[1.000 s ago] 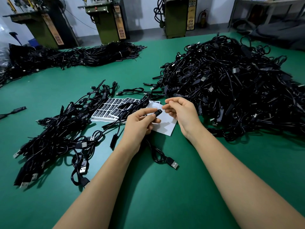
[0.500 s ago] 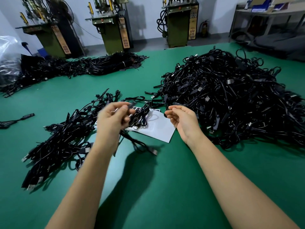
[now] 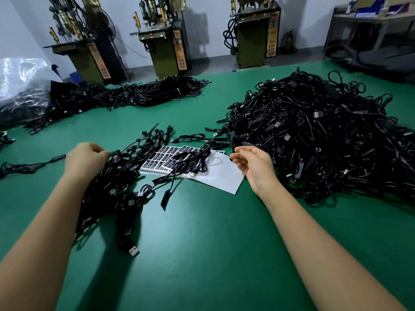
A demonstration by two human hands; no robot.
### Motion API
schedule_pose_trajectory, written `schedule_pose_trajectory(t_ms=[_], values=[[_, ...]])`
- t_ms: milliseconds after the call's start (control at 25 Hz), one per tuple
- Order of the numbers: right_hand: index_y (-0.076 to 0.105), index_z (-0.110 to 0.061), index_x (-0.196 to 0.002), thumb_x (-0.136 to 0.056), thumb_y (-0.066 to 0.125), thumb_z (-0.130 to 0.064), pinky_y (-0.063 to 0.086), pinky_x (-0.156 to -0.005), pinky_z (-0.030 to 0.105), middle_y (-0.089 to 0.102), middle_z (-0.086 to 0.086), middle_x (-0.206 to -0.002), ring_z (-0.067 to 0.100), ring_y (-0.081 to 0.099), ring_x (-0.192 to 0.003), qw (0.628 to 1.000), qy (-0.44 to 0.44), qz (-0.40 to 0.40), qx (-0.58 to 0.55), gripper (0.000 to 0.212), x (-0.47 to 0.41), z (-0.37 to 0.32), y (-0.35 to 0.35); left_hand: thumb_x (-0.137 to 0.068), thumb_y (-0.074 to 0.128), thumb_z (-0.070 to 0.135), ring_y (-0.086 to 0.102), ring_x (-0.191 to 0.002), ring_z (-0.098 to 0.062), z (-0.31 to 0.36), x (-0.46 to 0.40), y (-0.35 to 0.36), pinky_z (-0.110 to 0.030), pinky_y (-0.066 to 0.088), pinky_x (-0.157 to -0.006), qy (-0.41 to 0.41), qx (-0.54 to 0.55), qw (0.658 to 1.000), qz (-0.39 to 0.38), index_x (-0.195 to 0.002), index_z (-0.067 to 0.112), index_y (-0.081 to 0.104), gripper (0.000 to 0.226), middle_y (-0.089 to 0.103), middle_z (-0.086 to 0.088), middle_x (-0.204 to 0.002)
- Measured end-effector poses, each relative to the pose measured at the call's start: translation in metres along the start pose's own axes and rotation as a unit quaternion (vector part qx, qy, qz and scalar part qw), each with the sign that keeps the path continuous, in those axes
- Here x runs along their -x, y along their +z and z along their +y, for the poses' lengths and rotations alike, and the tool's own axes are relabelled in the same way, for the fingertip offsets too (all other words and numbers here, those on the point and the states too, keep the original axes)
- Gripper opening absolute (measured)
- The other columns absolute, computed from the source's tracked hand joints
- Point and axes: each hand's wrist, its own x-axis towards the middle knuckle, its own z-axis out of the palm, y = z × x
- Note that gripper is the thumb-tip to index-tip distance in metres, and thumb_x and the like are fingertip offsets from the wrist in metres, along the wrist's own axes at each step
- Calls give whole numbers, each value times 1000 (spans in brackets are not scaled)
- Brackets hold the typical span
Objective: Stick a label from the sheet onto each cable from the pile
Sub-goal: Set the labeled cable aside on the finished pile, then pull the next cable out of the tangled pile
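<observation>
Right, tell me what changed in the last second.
The left hand carried the labelled cable leftward, away from the right hand, to the smaller heap of cables, and grips its end there. The right hand let go of it and hovers by the label sheet, holding nothing clear. Sheet and big pile stayed put.

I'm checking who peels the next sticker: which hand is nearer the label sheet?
Right. The right hand hovers at the label sheet's right edge, over its peeled white part. The left hand is off to the sheet's left, over the smaller cable pile, gripping a cable.
</observation>
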Motion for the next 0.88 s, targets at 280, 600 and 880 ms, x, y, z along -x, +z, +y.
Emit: schedule_pose_trajectory(t_ms=[280,600,880], values=[[65,-8,-89,-94,47,-1,49,-61,19,72,7,-74,10,61,-64,997,-26,2,67,20,0,4,3,-87,53,7,39,-104,-32,48,38,39,-42,25,-83,209,-184,943,180,-89,5,65,12,58,-16,-100],[64,-6,-91,-93,54,-7,48,-52,20,63,6,-68,11,55,-57,994,-56,90,-13,10,-1,2,3,-81,66,6,60,-94,-31,110,131,137,-40,43,-76,465,9,884,45,-98,9,72,18,70,-5,-97],[66,-21,-103,-95,53,-18,48,-93,36,57,1,-127,19,59,-105,909,-200,33,364,16,-7,9,3,-85,59,11,59,-89,-31,100,132,151,-40,44,-76,458,1,889,-1,-92,6,68,13,67,-7,-99]])
